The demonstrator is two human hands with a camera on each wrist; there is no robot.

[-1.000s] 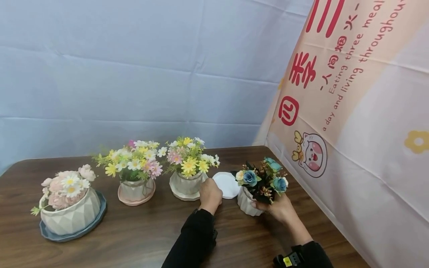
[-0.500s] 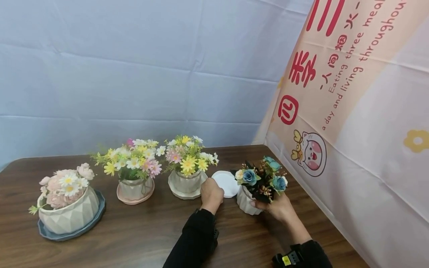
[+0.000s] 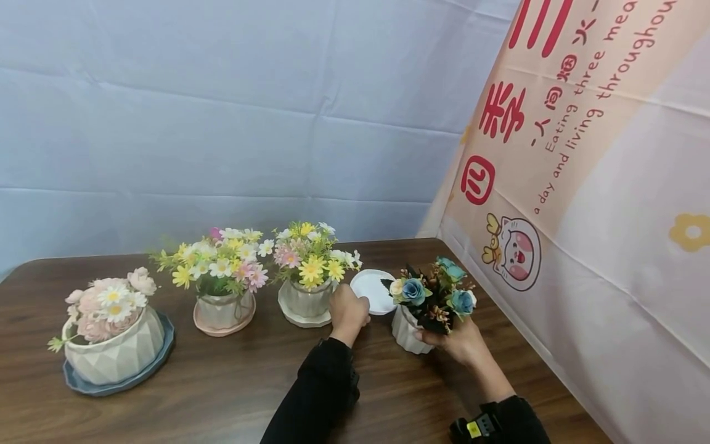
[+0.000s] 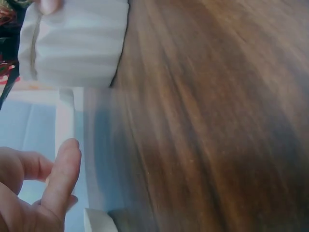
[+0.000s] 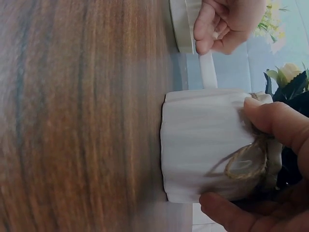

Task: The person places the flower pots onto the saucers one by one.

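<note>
Two hands busy beside the white ribbed pot (image 3: pixel 409 336) of blue roses (image 3: pixel 429 295) on the wooden table (image 3: pixel 222 382).

Gripped that pot with the right hand (image 3: pixel 457 342), thumb and fingers (image 5: pixel 275 121) curled round its twine-tied wall, base seemingly down on the wood. Pinched the near rim of the white saucer (image 3: pixel 373 291) with the left hand (image 3: pixel 346 311), fingers curled, just left of the pot and behind it, far edge tipped up. Stood further left of the pot: a yellow-daisy pot (image 3: pixel 306 299) on a cream saucer, a mixed-daisy pot (image 3: pixel 224 308) on a pink saucer, and well apart a faceted pot (image 3: pixel 113 354) of pink blooms on a blue-grey saucer. Hung right of the pot, a printed banner (image 3: pixel 582 185).
</note>
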